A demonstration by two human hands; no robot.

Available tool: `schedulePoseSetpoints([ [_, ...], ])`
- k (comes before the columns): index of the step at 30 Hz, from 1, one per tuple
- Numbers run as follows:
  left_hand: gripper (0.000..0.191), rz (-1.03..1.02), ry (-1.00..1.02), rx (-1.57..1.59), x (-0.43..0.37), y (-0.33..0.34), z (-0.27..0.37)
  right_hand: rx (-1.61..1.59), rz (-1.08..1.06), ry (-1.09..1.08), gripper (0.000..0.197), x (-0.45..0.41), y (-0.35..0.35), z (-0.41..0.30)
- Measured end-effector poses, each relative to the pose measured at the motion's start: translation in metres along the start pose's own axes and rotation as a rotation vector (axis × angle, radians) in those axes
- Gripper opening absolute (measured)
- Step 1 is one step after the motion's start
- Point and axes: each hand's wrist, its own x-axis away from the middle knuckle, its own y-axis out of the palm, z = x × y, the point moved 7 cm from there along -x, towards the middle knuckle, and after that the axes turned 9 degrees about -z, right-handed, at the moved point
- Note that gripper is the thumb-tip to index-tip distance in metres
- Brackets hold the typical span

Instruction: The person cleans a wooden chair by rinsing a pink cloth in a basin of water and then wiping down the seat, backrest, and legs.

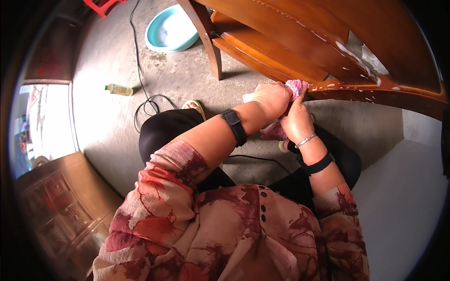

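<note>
My left hand (272, 97) is closed in a fist on a wet-looking pink cloth (295, 88), against the lower rail of a varnished wooden chair or bench (337, 86). Just beside it, my right hand (299, 121) also grips the cloth, one finger reaching up along the bunched part. A darker pink end of cloth (274, 132) hangs below the hands. A pale bit shows at the left hand's far side, too small to name. White foam (351, 54) streaks and dots the wood near a gap between the panels.
A turquoise basin (151, 37) with suds stands on the concrete floor beyond a curved wooden leg (211, 49). A green-capped bottle (120, 90) lies near a looped black cable (137, 52). Red plastic (102, 7) shows at the top; a carved wooden cabinet (66, 207) stands left.
</note>
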Motion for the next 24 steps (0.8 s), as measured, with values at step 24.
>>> schedulePoseSetpoints([
  [24,0.02,0.073,-0.181,-0.031,0.032,-0.024,-0.052,-0.139,-0.064,-0.118,0.084,-0.025,0.016,-0.057],
])
